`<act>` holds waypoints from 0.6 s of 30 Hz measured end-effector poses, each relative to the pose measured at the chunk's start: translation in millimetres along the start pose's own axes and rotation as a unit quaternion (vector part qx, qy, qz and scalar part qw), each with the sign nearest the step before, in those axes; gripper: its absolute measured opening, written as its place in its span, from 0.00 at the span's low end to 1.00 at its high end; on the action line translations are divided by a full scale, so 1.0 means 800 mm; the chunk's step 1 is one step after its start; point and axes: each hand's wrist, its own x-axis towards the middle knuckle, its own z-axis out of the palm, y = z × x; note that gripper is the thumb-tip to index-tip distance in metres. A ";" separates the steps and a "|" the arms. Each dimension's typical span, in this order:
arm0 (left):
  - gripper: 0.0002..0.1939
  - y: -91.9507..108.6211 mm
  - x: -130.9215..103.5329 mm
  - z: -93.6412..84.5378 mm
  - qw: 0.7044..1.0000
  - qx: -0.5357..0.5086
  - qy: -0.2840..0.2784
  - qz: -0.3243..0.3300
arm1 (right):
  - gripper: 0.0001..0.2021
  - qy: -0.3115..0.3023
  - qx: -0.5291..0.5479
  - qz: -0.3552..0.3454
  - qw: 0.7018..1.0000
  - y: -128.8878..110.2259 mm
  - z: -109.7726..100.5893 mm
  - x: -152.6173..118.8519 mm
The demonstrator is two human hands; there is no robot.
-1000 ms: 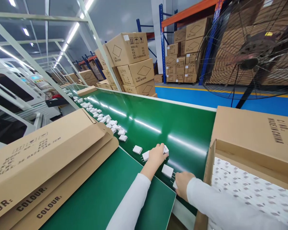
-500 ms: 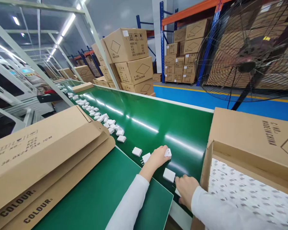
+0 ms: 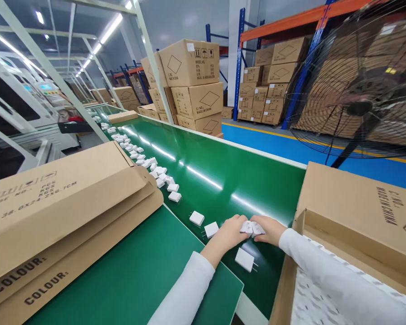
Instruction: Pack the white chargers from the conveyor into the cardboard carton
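Observation:
My left hand (image 3: 230, 232) and my right hand (image 3: 269, 229) meet over the green conveyor belt (image 3: 203, 155). Closed fingers of the left hold a white plug-in charger (image 3: 246, 228). The right pinches another charger (image 3: 257, 229), and the two chargers touch side by side. Just below the hands lies a loose charger (image 3: 245, 259), its metal prongs pointing right. To the left, near my left wrist, are a charger (image 3: 211, 229) and one more charger (image 3: 196, 218). A long line of white chargers (image 3: 160, 171) trails away up the belt's left side.
An open carton (image 3: 299, 239) with rows of chargers stands at the right, partly under my right sleeve. Flattened cartons (image 3: 71, 198) lie on the green side table (image 3: 122, 271). A large fan (image 3: 362, 106) stands beyond the belt, with stacked boxes (image 3: 196, 99) behind.
My right hand has picked up a charger from the belt's near end and moved up and left to my left hand. The two held chargers now touch. The view has shifted slightly.

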 end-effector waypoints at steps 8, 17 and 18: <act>0.16 0.063 -0.057 -0.025 0.969 0.219 -0.039 -0.103 | 0.27 0.034 -0.032 0.022 0.999 -0.029 0.014 -0.009; 0.28 0.097 -0.054 0.037 0.951 0.248 -0.182 0.018 | 0.19 0.039 0.082 0.083 0.992 -0.030 0.024 -0.010; 0.27 0.097 -0.053 0.034 0.950 0.253 -0.181 0.012 | 0.18 0.039 0.116 0.086 0.989 -0.027 0.016 -0.011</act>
